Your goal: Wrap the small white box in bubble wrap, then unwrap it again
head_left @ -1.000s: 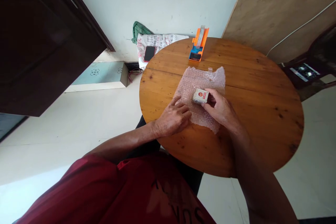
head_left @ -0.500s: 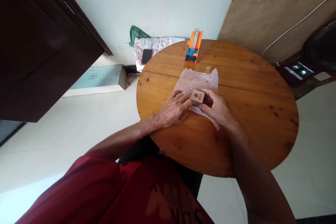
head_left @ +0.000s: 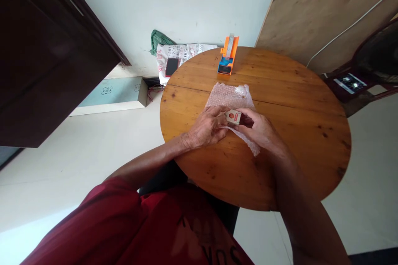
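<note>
A small white cardboard box (head_left: 233, 117) with a red and orange print is held between my two hands over a sheet of bubble wrap (head_left: 228, 97). My left hand (head_left: 209, 127) has its fingers closed around the left end of the box. From the other side, my right hand (head_left: 261, 130) grips the right end between thumb and fingers. Bubble wrap spreads beyond the box, and a strip of it sticks out under my right hand toward the near side. A shiny patch like clear tape shows at its far edge. The box's underside is hidden.
An orange and blue tape dispenser (head_left: 228, 56) stands near the far edge of the round wooden table (head_left: 298, 132). A dark phone (head_left: 172, 67) lies on a printed white sack (head_left: 161, 56) behind the table. To the right is a dark fan-like object (head_left: 377, 58).
My left fingers have shifted onto the left end of the box. The wrap's far right corner, raised before, now lies lower and further in. The whole view has drifted slightly.
</note>
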Demonstrator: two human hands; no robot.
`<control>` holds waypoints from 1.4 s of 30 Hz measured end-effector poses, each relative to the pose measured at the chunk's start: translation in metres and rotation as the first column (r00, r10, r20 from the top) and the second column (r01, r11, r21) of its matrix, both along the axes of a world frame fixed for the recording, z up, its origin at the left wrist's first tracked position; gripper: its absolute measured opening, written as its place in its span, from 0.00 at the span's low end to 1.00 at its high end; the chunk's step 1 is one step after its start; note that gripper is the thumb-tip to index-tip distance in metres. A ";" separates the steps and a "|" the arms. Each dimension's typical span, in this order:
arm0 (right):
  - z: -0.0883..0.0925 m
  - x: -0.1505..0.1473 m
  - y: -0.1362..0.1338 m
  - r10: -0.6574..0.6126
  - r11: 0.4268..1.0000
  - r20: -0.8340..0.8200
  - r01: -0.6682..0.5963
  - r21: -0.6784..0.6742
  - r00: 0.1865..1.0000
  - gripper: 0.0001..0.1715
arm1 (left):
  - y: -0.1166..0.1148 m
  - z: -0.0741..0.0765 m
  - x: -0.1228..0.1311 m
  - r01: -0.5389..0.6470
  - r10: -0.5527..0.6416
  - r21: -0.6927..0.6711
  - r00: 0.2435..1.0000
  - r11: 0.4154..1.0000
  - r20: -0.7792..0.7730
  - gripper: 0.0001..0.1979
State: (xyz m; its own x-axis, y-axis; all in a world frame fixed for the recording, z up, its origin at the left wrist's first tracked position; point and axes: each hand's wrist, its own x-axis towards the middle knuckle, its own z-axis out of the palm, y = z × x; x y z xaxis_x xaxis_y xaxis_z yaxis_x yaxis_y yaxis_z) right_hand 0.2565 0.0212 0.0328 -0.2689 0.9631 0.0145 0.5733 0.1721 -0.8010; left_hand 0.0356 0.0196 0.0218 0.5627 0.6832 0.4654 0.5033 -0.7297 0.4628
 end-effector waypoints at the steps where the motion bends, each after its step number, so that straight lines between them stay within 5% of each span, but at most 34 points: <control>1: 0.000 0.000 0.000 0.003 1.000 -0.005 -0.003 -0.006 1.000 0.24 | 0.001 -0.001 0.001 -0.003 0.004 -0.032 1.000 0.999 0.014 0.06; 9: -0.009 0.007 0.003 0.046 0.995 -0.090 -0.054 -0.079 0.995 0.24 | 0.008 -0.005 0.008 0.016 0.015 -0.185 0.986 0.983 0.167 0.06; 14: 0.012 0.006 -0.003 0.108 0.976 -0.146 -0.132 -0.171 0.983 0.24 | 0.008 -0.007 0.010 0.046 0.034 -0.279 0.961 0.959 0.276 0.09; 19: 0.032 0.010 -0.009 0.057 0.993 -0.004 -0.057 -0.100 0.998 0.19 | 0.008 -0.007 0.009 0.058 0.047 -0.301 0.943 0.952 0.330 0.13; 28: 0.013 0.018 -0.003 -0.020 0.981 -0.217 -0.022 -0.193 0.976 0.27 | 0.012 -0.008 0.004 0.124 -0.020 -0.273 0.935 0.954 0.353 0.11; 34: 0.007 0.016 0.000 -0.133 0.971 -0.286 0.067 -0.231 0.949 0.16 | 0.007 -0.006 -0.002 0.191 -0.074 -0.320 0.937 0.928 0.342 0.08; 37: 0.009 0.015 -0.001 -0.036 0.985 -0.194 0.002 -0.170 0.980 0.17 | 0.005 -0.006 -0.004 0.221 -0.105 -0.342 0.940 0.913 0.326 0.05; 42: 0.008 0.008 -0.005 0.130 0.981 -0.110 -0.144 -0.133 0.985 0.36 | 0.004 -0.006 -0.006 0.240 -0.157 -0.243 0.936 0.940 0.315 0.03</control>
State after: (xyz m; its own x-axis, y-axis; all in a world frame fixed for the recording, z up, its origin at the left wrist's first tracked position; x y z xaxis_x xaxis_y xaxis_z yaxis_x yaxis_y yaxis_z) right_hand 0.2646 0.0158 0.0406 -0.4024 0.9116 -0.0843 0.4678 0.1256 -0.8749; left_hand 0.0298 0.0239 0.0161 0.5706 0.6946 0.4381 0.1767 -0.6248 0.7605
